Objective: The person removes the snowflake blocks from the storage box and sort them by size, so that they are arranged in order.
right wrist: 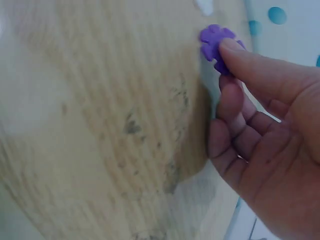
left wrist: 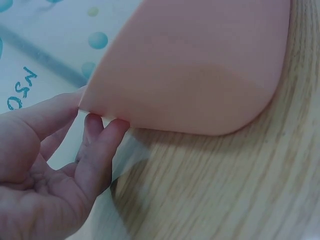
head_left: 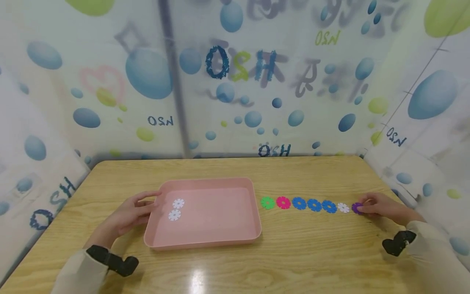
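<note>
In the head view, my left hand (head_left: pixel 130 214) is at the left side of a pink tray (head_left: pixel 205 184). The left wrist view shows its fingertips on either side of the tray's edge, holding it. Two white notched discs (head_left: pixel 176 209) lie inside the tray. At the far end of a row, my right hand (head_left: pixel 382 207) pinches a purple notched disc (right wrist: pixel 212 41) between thumb and fingers, at the tabletop. Leftward along that row are a white disc (head_left: pixel 343 208), several blue discs (head_left: pixel 314 205), a pink-red disc (head_left: pixel 283 202) and a green disc (head_left: pixel 267 203).
The wooden table (head_left: pixel 293 261) carries the tray at left and the disc row at right. A patterned curtain (head_left: pixel 235 102) stands behind the table's back edge and along both sides. Dark bands with mounts (head_left: pixel 114 261) sit on both wrists.
</note>
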A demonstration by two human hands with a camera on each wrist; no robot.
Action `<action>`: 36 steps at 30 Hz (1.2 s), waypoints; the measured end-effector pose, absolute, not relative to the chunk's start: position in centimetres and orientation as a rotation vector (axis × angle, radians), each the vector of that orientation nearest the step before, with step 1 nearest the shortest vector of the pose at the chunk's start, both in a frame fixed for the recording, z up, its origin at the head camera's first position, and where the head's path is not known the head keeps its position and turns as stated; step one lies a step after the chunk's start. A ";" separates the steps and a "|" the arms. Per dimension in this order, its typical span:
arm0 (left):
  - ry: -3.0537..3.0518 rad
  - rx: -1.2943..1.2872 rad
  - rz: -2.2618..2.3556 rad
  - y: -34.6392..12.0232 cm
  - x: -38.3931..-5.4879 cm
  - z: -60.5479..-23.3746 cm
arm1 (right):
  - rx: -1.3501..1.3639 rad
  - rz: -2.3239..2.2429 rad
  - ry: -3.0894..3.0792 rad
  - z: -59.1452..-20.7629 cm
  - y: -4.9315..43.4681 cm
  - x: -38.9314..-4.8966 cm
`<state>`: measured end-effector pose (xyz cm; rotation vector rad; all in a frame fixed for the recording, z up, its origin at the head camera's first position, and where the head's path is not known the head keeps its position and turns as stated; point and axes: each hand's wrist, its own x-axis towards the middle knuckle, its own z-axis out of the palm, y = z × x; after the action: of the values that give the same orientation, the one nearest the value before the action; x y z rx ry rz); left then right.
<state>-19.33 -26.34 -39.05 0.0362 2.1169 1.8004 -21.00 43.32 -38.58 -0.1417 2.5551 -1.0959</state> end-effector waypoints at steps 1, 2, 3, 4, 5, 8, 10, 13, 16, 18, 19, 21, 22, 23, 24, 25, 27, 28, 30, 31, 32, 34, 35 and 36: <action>2.118 0.039 1.800 -26.3 -19.3 -39.0 | -0.134 -1.095 2.567 -38.7 43.4 -21.0; 2.117 0.041 1.801 -26.3 -19.2 -39.0 | -0.120 -1.086 2.580 -38.7 43.4 -21.0; 2.115 0.041 1.803 -26.3 -19.2 -39.0 | -0.112 -1.073 2.593 -38.8 43.4 -21.0; 2.115 0.043 1.804 -26.3 -19.2 -39.0 | -0.105 -1.059 2.605 -38.8 43.4 -21.1; 2.114 0.045 1.804 -26.3 -19.2 -39.0 | -0.103 -1.054 2.609 -38.9 43.3 -21.1; 2.112 0.043 1.804 -26.4 -19.1 -39.0 | -0.098 -1.033 2.618 -38.9 43.2 -21.1; 2.115 0.041 1.802 -26.4 -19.1 -39.1 | -0.100 -1.020 2.628 -39.0 43.1 -21.1; 2.117 0.038 1.805 -26.4 -19.1 -39.1 | -0.072 -1.003 2.646 -39.1 43.1 -21.2; 2.120 0.042 1.805 -26.4 -19.1 -39.1 | -0.053 -0.969 2.669 -39.1 43.0 -21.3; 2.117 0.038 1.808 -26.4 -19.1 -39.1 | -0.035 -0.954 2.673 -39.1 43.0 -21.4; 2.115 0.036 1.809 -26.4 -19.0 -39.1 | -0.025 -0.951 2.673 -39.0 42.9 -21.4; 2.112 0.042 1.811 -26.4 -19.0 -39.1 | -0.022 -0.946 2.671 -39.0 42.9 -21.4; 2.108 0.040 1.815 -26.4 -19.1 -39.1 | -0.021 -0.952 2.666 -38.9 43.0 -21.4; 2.106 0.047 1.819 -26.4 -19.1 -39.1 | -0.020 -0.966 2.660 -38.9 43.0 -21.3; 2.104 0.048 1.823 -26.4 -19.1 -39.1 | -0.024 -0.979 2.659 -38.9 43.2 -21.2; 2.101 0.053 1.825 -26.4 -19.2 -39.1 | -0.034 -0.992 2.662 -38.9 43.3 -21.2; 2.095 0.059 1.828 -26.4 -19.2 -39.1 | -0.033 -0.980 2.689 -38.9 43.6 -21.0; 2.092 0.056 1.829 -26.4 -19.3 -39.1 | -0.033 -0.986 2.696 -38.8 43.6 -20.9; 2.090 0.049 1.827 -26.5 -19.3 -39.2 | -0.024 -0.971 2.721 -38.6 43.5 -20.9; 2.091 0.048 1.825 -26.5 -19.3 -39.2 | -0.024 -0.966 2.725 -38.5 43.4 -20.9; 2.091 0.047 1.823 -26.5 -19.3 -39.2 | -0.034 -0.963 2.725 -38.3 43.1 -20.9; 2.093 0.041 1.819 -26.5 -19.4 -39.2 | -0.057 -0.989 2.693 -37.8 42.4 -21.1; 2.092 0.038 1.818 -26.5 -19.4 -39.2 | -0.076 -1.004 2.679 -37.5 42.0 -21.3; 2.093 0.037 1.816 -26.6 -19.4 -39.2 | -0.107 -1.017 2.668 -37.3 41.4 -21.5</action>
<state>-19.40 -26.55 -39.23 0.0367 2.0930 1.8160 -21.48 41.39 -37.28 -0.1066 2.6680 -1.0166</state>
